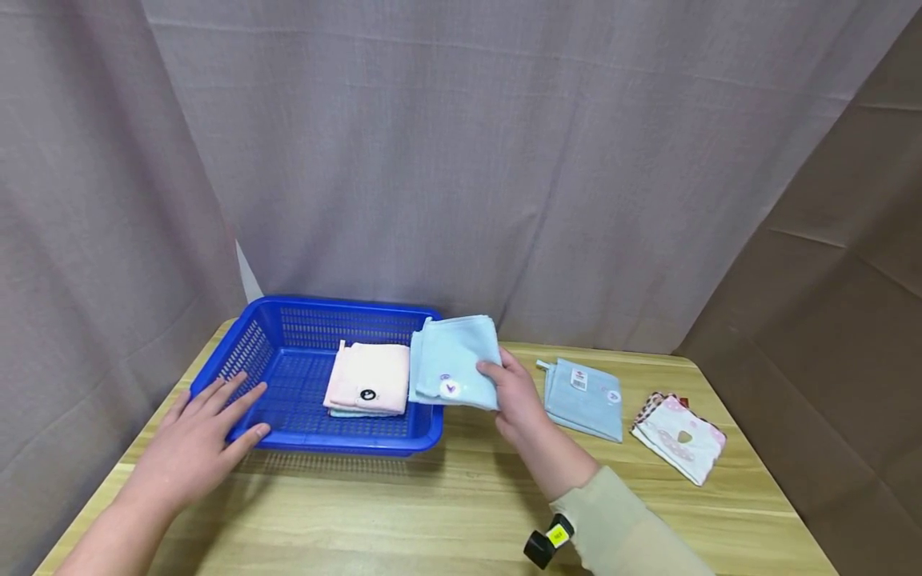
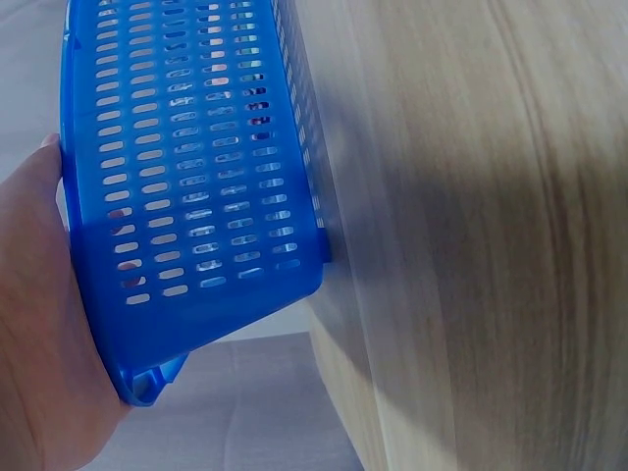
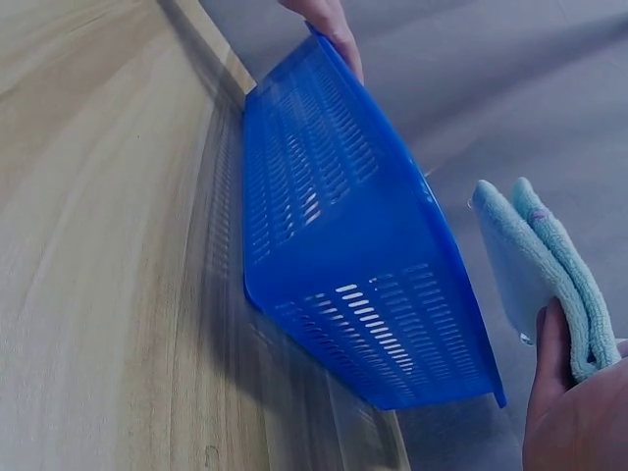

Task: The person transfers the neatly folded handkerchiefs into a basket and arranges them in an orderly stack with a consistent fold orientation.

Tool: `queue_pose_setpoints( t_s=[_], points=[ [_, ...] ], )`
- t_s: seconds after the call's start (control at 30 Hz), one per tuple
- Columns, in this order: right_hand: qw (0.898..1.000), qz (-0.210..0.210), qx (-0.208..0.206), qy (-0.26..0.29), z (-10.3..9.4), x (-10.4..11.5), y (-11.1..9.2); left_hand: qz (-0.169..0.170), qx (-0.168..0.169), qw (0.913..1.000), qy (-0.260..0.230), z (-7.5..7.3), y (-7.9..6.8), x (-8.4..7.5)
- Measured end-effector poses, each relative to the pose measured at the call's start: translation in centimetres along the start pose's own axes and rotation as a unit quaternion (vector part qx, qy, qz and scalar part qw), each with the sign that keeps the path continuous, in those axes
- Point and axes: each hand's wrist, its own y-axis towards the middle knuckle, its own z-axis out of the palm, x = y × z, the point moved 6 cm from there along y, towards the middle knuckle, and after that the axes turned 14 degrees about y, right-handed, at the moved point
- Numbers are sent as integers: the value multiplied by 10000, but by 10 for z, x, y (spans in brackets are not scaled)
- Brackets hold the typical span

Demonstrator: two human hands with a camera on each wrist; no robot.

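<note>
A folded light blue towel [image 1: 457,356] with a round sticker is pinched at its right edge by my right hand [image 1: 520,394], thumb on top. The towel overlaps the right end of the blue plastic basket [image 1: 317,440] in the head view; the right wrist view shows this towel [image 3: 549,265] raised beside the basket's rim. My left hand [image 1: 198,448] rests over the basket's front left corner, fingers spread and reaching over the rim. Inside the basket, on its right side, lies a folded pale pink towel [image 1: 370,372] with a black round label, on top of a bluish one.
On the wooden table [image 1: 461,512], right of my right hand, lies another folded blue towel [image 1: 587,400] with a paper tag. Farther right sits a white and pink patterned cloth [image 1: 680,436] over a brown-spotted one. A grey curtain [image 1: 504,160] hangs behind the table.
</note>
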Motion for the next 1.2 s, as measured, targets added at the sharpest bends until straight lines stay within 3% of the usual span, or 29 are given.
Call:
queue_pose_setpoints(
  t_s=[0.5, 0.77, 1.2],
  points=[
    [10000, 12, 82, 48, 16, -5, 1, -23, 86, 9999, 63, 1, 1, -1],
    [9997, -65, 234, 89, 28, -7, -1, 25, -43, 10000, -36, 0, 0, -1],
    [9997, 32, 228, -40, 42, -11, -1, 20, 104, 9999, -30, 0, 1, -1]
  ],
)
